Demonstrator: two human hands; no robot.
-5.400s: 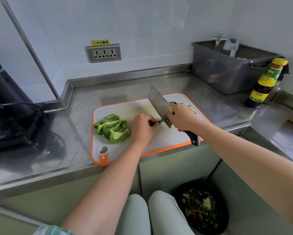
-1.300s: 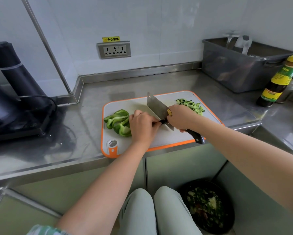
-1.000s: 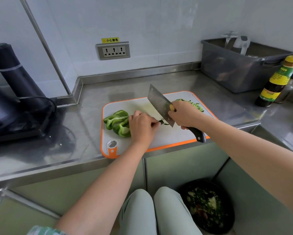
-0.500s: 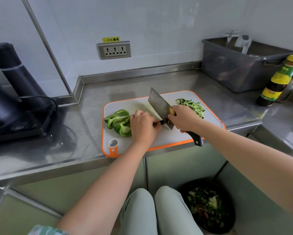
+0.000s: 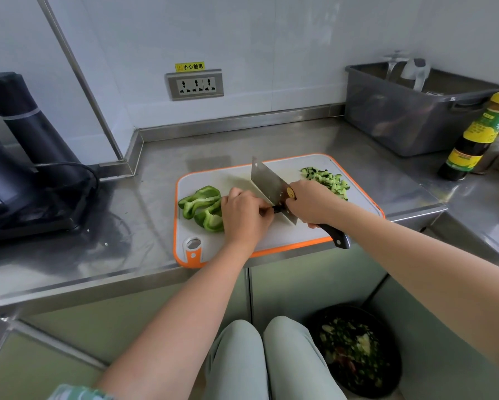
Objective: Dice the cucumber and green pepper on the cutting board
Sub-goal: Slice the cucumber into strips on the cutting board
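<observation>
A white cutting board (image 5: 271, 241) with an orange rim lies on the steel counter. Green pepper pieces (image 5: 203, 207) sit on its left side. A pile of diced cucumber (image 5: 327, 180) lies at its back right. My left hand (image 5: 245, 216) curls over a small dark cucumber end (image 5: 277, 209) at the board's middle; most of that piece is hidden under my fingers. My right hand (image 5: 311, 204) grips the cleaver (image 5: 268, 183) by its black handle, with the blade down on the board right beside my left fingers.
A grey plastic tub (image 5: 409, 116) stands at the back right, with a dark sauce bottle (image 5: 473, 140) beside it. A black appliance with a cable (image 5: 26, 157) fills the left of the counter. A black bin with scraps (image 5: 355, 350) sits on the floor below.
The cleaver keeps rising and dropping in chops beside my left fingers. Over the past seconds the diced pile at the back right has come into full view. The pepper pieces have not moved.
</observation>
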